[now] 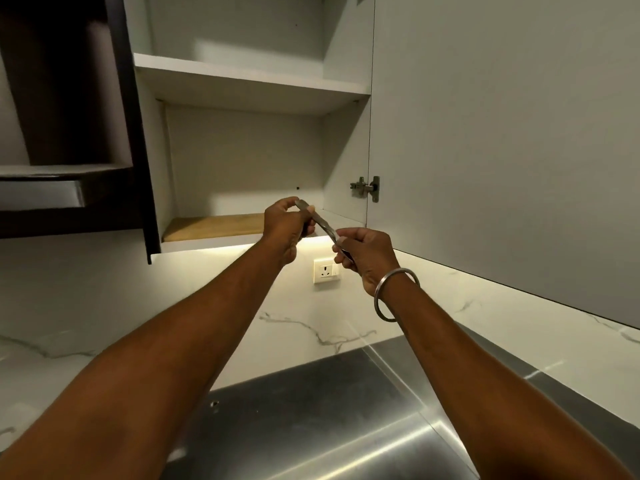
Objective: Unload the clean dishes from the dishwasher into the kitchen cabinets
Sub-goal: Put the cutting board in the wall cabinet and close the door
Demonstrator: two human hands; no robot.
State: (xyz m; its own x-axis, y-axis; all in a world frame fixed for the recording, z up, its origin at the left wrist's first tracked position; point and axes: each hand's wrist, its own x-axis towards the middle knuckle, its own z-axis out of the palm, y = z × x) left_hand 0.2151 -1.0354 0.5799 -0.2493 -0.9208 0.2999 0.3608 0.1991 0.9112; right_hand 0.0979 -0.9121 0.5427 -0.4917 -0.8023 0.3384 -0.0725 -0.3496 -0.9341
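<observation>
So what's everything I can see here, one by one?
utensil: one, silver metal, held in front of the cupboard
cupboard: one, pale grey, open, straight ahead
wooden board: one, light brown, on the cupboard's bottom shelf
door: one, pale grey, swung open on the right
hinge: one, metal, on the door's inner edge
socket: one, cream, on the wall under the cupboard
worktop: one, shiny steel, below
dark unit: one, dark brown, upper left
bangle: one, silver, right wrist
left hand: grips the utensil's upper end
right hand: grips its lower end
</observation>
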